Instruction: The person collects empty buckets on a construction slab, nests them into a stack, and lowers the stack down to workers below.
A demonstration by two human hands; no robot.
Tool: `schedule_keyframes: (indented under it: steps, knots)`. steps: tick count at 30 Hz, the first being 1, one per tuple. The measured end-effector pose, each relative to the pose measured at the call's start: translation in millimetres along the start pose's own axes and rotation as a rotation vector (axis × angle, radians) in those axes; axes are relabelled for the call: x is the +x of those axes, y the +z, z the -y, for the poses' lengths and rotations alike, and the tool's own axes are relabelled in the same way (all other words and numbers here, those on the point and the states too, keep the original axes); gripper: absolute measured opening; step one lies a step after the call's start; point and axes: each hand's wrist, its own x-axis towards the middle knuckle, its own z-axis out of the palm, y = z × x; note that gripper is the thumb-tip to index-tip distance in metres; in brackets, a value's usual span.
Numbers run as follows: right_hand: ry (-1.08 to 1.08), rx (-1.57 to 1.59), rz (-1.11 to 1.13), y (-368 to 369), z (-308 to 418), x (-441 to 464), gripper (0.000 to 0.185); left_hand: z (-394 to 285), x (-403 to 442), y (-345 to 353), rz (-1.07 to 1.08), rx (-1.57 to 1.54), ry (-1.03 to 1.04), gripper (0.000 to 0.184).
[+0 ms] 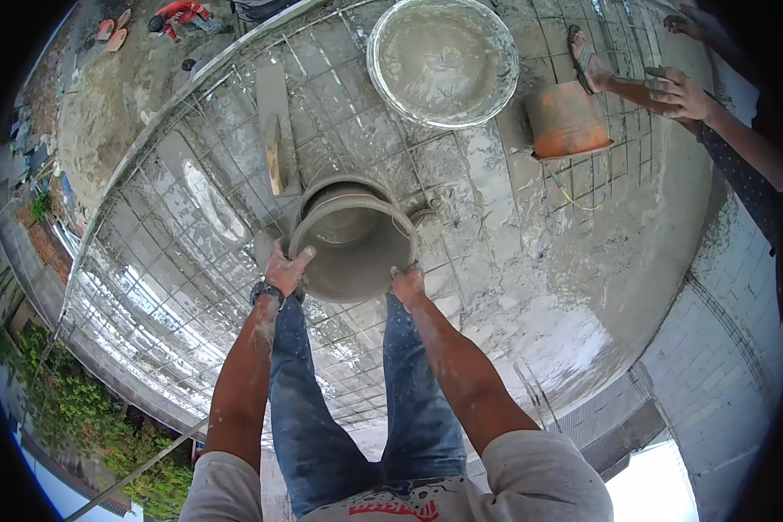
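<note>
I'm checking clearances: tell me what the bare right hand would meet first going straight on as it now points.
The round, grey-coated bucket, most likely: the right hand grips its rim and points in across its opening. Depth beyond the rim is unclear.

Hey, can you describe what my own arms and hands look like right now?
A short, pale grey left sleeve and matching right sleeve leave both forearms bare. A dark wristband, perhaps a watch, circles the left wrist; none shows on the right. The left hand and right hand are gloveless, with dried-looking smears on hands and forearms.
</note>
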Motion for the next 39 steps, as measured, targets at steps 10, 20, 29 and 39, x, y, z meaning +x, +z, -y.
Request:
schedule_keyframes:
  steps: [10,20,29,39]
  knots:
    - [-0.273,-0.088,0.036,-164,101,2,0.07,6,16,3,-0.069,-0.041,-0.09,0.084]
    - [-0.309,0.203,-0.861,-403,208,193,0.073,32,22,2,-0.099,-0.15,-0.089,0.073]
    - [-0.183,0.04,-0.991,-420,206,205,0.07,22,17,4,-0.217,-0.049,-0.241,0.07]
    - [-0.422,0.312,-0.712,-445,204,249,0.047,-7,-5,21,-0.205,0.006,-0.101,0.063]
